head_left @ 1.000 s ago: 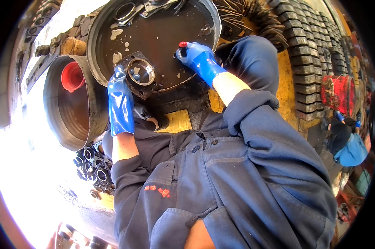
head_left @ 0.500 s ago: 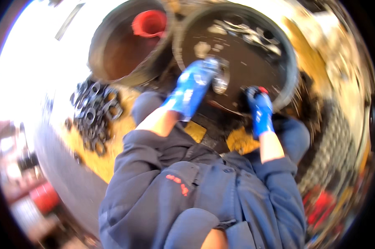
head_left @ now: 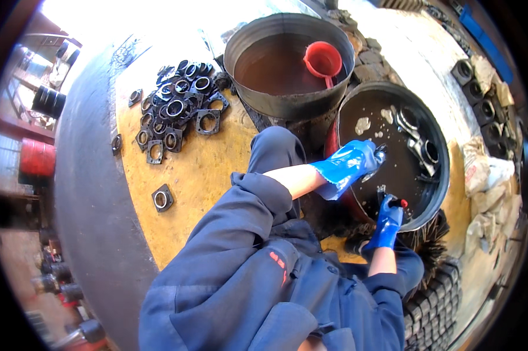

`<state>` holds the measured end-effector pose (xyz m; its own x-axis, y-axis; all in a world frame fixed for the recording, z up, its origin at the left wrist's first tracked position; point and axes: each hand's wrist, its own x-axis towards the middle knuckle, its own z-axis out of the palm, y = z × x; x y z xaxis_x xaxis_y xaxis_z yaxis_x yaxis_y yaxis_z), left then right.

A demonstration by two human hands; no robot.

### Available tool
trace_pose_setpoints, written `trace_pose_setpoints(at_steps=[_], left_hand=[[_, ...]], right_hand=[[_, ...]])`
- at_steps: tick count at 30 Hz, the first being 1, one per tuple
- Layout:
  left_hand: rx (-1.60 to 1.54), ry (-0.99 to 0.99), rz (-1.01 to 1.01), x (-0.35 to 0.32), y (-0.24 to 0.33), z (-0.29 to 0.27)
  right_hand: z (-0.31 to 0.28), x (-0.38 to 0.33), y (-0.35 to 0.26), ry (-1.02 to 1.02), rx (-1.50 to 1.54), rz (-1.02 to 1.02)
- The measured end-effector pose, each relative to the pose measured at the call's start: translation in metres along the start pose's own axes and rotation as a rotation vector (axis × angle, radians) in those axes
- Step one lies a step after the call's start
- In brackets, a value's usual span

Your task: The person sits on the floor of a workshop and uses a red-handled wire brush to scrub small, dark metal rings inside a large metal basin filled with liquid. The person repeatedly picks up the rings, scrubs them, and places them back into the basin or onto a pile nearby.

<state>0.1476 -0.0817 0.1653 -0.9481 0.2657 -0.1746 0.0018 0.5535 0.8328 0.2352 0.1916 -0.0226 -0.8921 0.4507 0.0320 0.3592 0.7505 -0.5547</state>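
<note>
Both my hands wear long blue rubber gloves and are over a round tub (head_left: 445,169) of dark liquid. My left hand (head_left: 357,162) is closed on a dark metal part (head_left: 381,153), mostly hidden by the glove; only its edges show beyond the fingers. Close to the tub's near rim, my right hand (head_left: 388,221) grips a dark tool with a red end (head_left: 398,203). Its working end is too small to make out. Several pale metal parts (head_left: 419,140) with round holes lie at the tub's far right side, partly in the liquid.
A second metal tub (head_left: 240,88) of brown liquid stands farther left, with a red dipper (head_left: 323,58) inside. Many black flanged rings (head_left: 176,108) are heaped on yellowish ground, and a single ring part (head_left: 162,198) lies nearer. Stacked dark parts (head_left: 433,304) stand at right.
The view has swung left, so tubs and hands appear farther right. My left hand held a shiny ring-shaped part in the open; now the glove covers most of it. My right hand keeps the red-ended tool.
</note>
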Motion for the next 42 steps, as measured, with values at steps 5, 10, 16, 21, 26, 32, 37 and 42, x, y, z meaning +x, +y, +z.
trace_pose_setpoints(at_steps=[5,10,16,21,26,32,37,42], left_hand=[[0.107,0.117,0.200,-0.007,-0.008,-0.070],[0.196,0.232,0.231,0.017,-0.110,-0.208],[0.372,0.604,-0.374,-0.109,-0.252,-0.350],[0.189,0.808,-0.788,-0.261,-0.358,-0.362],[-0.208,0.883,-0.984,-0.361,-0.406,-0.290],[-0.687,0.856,-1.038,-0.365,-0.400,-0.205],[-0.480,0.665,-0.834,-0.271,-0.350,-0.252],[-0.141,0.453,-0.295,-0.118,-0.157,-0.202]], right_hand=[[0.008,0.002,0.020,0.004,0.081,0.000],[0.013,0.010,0.024,0.037,-0.092,-0.013],[-0.002,0.001,0.000,0.006,-0.069,-0.022],[0.002,-0.002,-0.001,0.026,0.025,-0.074],[0.000,0.001,0.013,0.010,0.071,-0.079],[-0.036,-0.012,-0.032,-0.181,0.350,0.008],[-0.040,0.006,-0.018,-0.349,0.226,-0.270],[-0.068,0.007,-0.009,-0.389,-0.025,-0.416]])
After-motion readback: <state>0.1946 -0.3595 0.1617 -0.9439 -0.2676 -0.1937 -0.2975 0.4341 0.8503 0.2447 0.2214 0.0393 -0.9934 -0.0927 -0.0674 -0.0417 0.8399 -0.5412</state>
